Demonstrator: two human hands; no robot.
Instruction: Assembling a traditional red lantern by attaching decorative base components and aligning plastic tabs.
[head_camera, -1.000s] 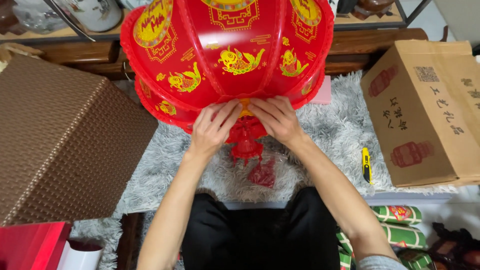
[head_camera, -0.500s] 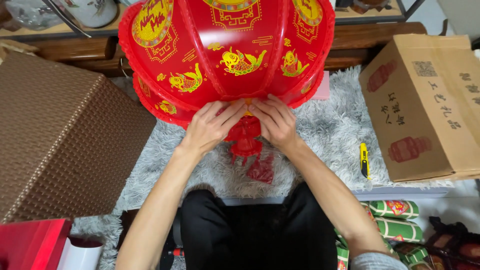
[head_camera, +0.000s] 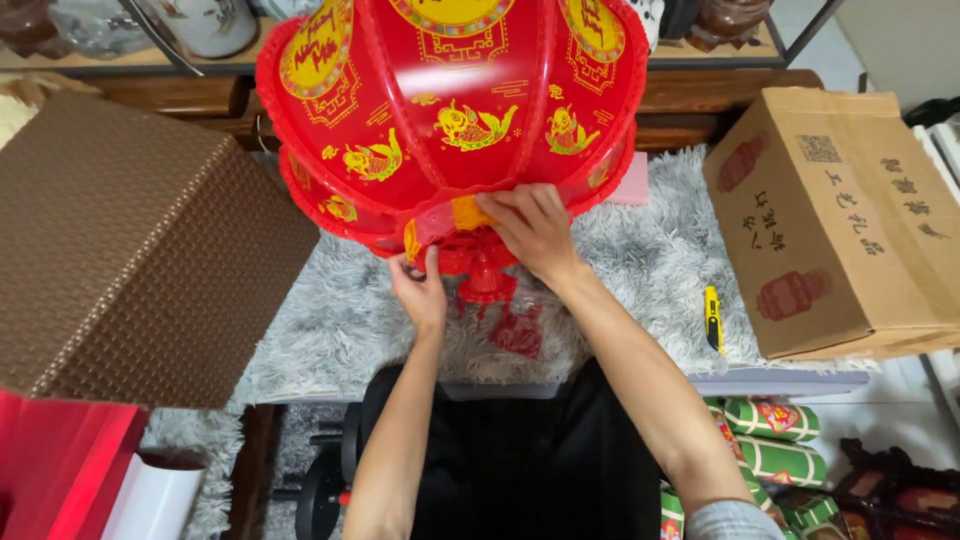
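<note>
Over the grey shaggy rug (head_camera: 640, 250), a red lantern (head_camera: 450, 110) with gold fish prints hangs low; the left hand (head_camera: 420, 290) pinches its bottom rim, the right hand (head_camera: 535, 230) grips a panel edge. A closed cardboard box (head_camera: 840, 220) and brown woven box (head_camera: 130, 240) flank it, contents unseen.

Red lantern (head_camera: 450, 120) top cut by upper edge; left hand (head_camera: 420, 290) fingertips hidden under its bottom rim.
</note>
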